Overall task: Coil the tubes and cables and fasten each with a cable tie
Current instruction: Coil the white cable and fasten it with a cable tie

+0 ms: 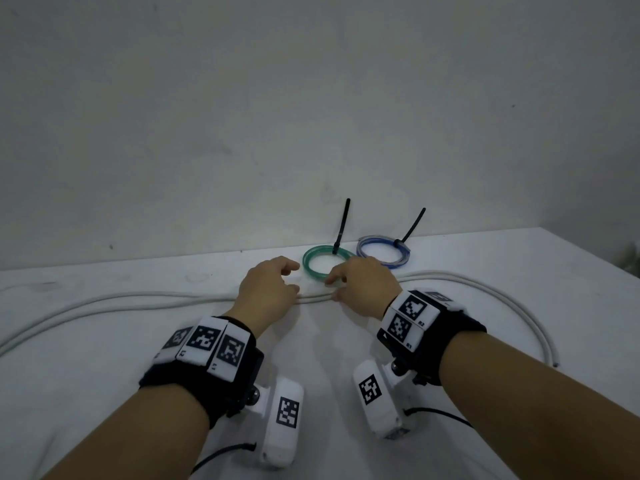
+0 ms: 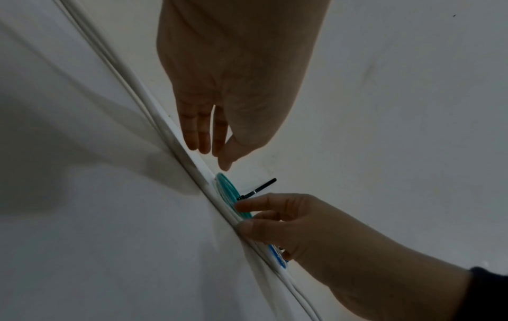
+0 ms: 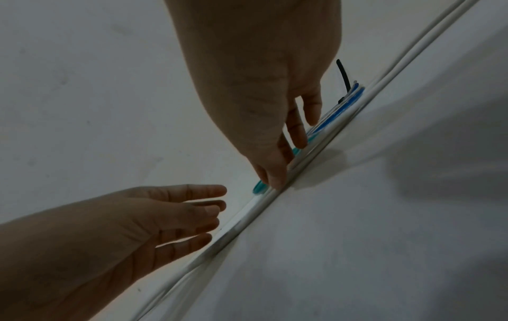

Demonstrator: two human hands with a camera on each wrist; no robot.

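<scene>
Both hands' fingertips (image 1: 329, 280) meet the doubled white cable (image 1: 138, 301).

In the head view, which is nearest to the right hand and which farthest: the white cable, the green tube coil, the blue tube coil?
From the right hand:
1. White cable: runs directly under the fingers, at the hand.
2. Green tube coil: just behind the fingertips, slightly to the left.
3. Blue tube coil: farther back, to the right, near the wall.

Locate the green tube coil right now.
In the head view, the green tube coil lies flat on the table by the wall, left of the blue coil, just beyond both hands.
</scene>
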